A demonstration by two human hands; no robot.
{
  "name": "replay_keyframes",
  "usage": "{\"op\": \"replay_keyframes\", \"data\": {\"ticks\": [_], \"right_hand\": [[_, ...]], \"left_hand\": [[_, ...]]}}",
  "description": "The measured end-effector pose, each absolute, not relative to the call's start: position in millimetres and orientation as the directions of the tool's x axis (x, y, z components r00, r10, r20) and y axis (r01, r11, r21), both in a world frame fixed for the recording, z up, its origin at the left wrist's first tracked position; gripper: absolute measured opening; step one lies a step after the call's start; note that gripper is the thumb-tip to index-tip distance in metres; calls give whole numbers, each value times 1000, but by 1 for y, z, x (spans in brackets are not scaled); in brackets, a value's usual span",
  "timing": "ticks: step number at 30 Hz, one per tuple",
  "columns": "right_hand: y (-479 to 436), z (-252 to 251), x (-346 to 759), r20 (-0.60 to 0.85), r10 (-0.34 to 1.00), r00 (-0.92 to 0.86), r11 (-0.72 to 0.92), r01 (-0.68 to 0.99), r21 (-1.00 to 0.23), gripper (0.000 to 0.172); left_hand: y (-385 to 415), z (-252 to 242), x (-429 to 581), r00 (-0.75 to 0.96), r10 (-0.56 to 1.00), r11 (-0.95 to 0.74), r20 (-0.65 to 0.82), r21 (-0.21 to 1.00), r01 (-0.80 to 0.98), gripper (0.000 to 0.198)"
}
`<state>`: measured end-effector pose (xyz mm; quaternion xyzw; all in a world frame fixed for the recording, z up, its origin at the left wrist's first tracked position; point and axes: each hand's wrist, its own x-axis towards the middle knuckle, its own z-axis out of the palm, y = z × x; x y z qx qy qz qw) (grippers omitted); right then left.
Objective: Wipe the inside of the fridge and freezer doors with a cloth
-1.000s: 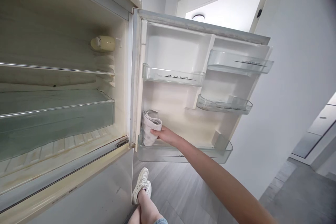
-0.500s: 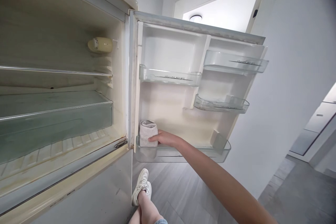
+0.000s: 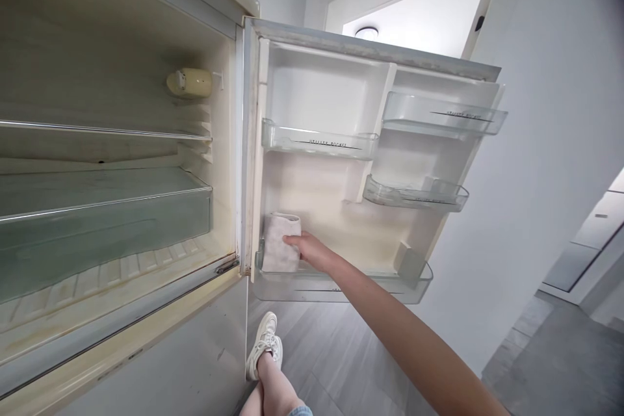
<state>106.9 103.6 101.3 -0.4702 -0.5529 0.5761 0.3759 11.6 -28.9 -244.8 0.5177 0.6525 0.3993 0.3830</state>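
Observation:
My right hand (image 3: 312,249) comes in from the lower right and grips a folded white cloth (image 3: 281,240), thumb across its front. The cloth is at the left end of the bottom bin (image 3: 363,289) of the open refrigerator door (image 3: 312,185), near the door's inner panel. The cloth's lower edge reaches down to the bin's rim; whether it touches the bin floor I cannot tell. The fingers behind the cloth are hidden. My left hand is out of view.
On the left stands the refrigerator's interior with a glass shelf (image 3: 107,130), a crisper drawer (image 3: 112,234) and a lamp cover (image 3: 192,83). Further clear bins (image 3: 319,142) line the door. My shoes (image 3: 266,341) are on the grey floor (image 3: 336,351). A white wall (image 3: 526,143) rises behind the door.
My right hand has raised the cloth slightly and shifted it a little to the right. More of the cloth shows above the bin, now with a flatter face toward me.

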Motion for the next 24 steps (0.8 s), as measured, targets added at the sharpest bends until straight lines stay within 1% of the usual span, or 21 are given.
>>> {"op": "replay_keyframes", "data": {"ticks": [3, 6, 11, 14, 16, 20, 22, 24], "right_hand": [[102, 101, 107, -149, 910, -387, -117, 104, -988, 20], [100, 100, 110, -162, 865, -475, -122, 115, -986, 30], [98, 99, 116, -204, 802, -561, -151, 140, -979, 50], [97, 100, 118, -206, 765, -610, -158, 132, -978, 58], [97, 102, 118, -212, 744, -634, -146, 155, -977, 59], [96, 105, 117, -208, 729, -653, -71, 230, -971, 53], [96, 106, 117, -205, 753, -626, -23, 286, -958, 52], [97, 107, 117, -218, 793, -568, 19, 382, -924, 51]], "left_hand": [[-24, -239, 13, -171, 978, 182, -123, 904, 386, 57], [-18, -234, 15, -156, 974, 216, -167, 893, 395, 54], [-11, -229, 16, -120, 980, 192, -158, 902, 387, 55], [-14, -230, 15, -125, 983, 173, -137, 919, 354, 53], [-17, -233, 15, -148, 978, 192, -150, 923, 334, 52], [-21, -237, 18, -191, 963, 240, -191, 929, 281, 63], [-21, -238, 19, -187, 966, 230, -180, 929, 290, 64], [-20, -238, 19, -184, 968, 222, -171, 925, 308, 62]]}}
